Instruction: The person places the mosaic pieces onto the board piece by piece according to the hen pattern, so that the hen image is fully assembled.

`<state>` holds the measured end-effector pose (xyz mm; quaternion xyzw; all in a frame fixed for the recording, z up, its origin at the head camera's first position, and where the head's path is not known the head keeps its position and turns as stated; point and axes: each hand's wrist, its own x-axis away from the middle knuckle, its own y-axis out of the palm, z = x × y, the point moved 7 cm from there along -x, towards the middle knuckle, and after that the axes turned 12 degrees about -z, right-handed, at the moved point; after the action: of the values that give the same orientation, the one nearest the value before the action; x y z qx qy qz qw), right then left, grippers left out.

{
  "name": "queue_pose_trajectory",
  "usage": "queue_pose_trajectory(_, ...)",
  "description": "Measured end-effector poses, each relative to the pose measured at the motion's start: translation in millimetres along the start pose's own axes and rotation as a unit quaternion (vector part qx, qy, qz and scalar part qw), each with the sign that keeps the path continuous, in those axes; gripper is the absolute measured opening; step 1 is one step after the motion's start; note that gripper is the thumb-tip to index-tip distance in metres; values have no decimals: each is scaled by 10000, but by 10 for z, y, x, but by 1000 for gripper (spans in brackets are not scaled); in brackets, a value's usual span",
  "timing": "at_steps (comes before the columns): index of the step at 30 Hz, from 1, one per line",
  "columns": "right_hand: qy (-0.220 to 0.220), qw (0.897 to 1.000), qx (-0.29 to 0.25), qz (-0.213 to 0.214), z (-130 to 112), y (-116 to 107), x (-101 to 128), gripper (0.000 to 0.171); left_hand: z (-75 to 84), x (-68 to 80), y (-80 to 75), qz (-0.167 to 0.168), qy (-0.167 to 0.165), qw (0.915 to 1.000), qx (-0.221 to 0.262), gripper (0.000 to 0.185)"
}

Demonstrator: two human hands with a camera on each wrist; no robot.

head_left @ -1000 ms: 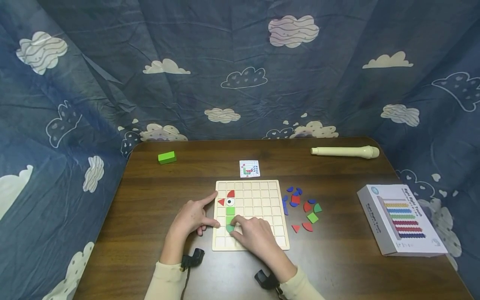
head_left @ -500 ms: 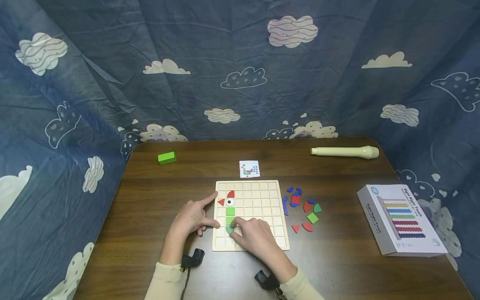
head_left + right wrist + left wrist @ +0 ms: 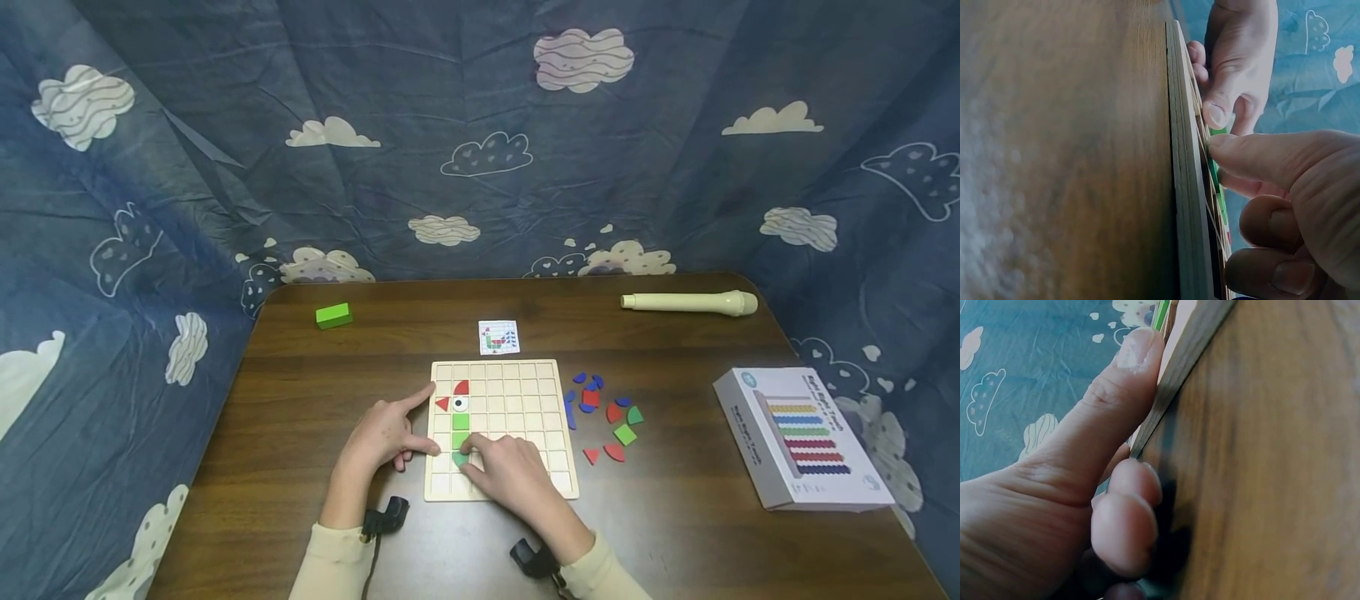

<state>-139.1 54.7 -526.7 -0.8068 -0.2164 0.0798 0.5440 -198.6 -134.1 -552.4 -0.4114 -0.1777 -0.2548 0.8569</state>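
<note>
Near the front edge of the dark brown wooden desk [image 3: 315, 400] lies a pale wooden grid board [image 3: 525, 392], and both hands work at its lower-left corner. The left hand [image 3: 382, 435] braces the board's left edge — index finger stretched up along the side, thumb pressed against the rim, the other fingers loosely curled on the desk; its grip closes on nothing. The right hand [image 3: 510, 471] rests on the board's lower rows, thumb and forefinger pinching a small green wooden piece [image 3: 459, 457] that sits in a cell of the second column, directly under the pieces already laid. From the right wrist view that green piece [image 3: 1215, 167] shows edge-on between the fingertips, down at the board's surface; whether it is fully seated I cannot tell.

Already placed in that column: a red quarter-round piece [image 3: 462, 387] on top, a white round eye piece [image 3: 460, 404] below it with a red triangle [image 3: 442, 404] to its left, then two green squares [image 3: 461, 422] stacked downward. Most cells are bare wood, so by my judgement the figure is only in its early part.

Just right of the board waits a loose scatter of red, blue and green pieces [image 3: 603, 412], untouched. A small printed pattern card [image 3: 498, 337] lies just beyond the board's far edge — its picture shows more coloured shapes than the board carries.
</note>
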Motion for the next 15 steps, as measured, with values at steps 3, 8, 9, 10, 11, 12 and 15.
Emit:
queue_pose_trajectory(3,-16,10000,-6,4,-1,2,5,21,2,1,5,-11,-7,10000,22,108)
queue_pose_trajectory(8,-47,9998,-189,67,6,-63,29,17,16,11,1,14,34,10000,-21,109)
queue_pose_trajectory(9,-57,9996,-274,91,21,-92,42,16,18,12,0,18,37,10000,-10,109)
queue_pose_trajectory(10,-94,9991,-395,130,39,-133,62,15,17,13,2,9,31,10000,27,109)
queue_pose_trajectory(11,-123,9982,-563,149,70,-176,85,13,16,13,3,-6,17,10000,64,109)
queue_pose_trajectory(12,-173,9966,-794,162,112,-224,112,13,13,12,4,-17,-6,9999,103,109)
queue_pose_trajectory(15,-432,9834,-1756,120,328,-361,209,15,10,10,5,-2,-34,9999,136,110)
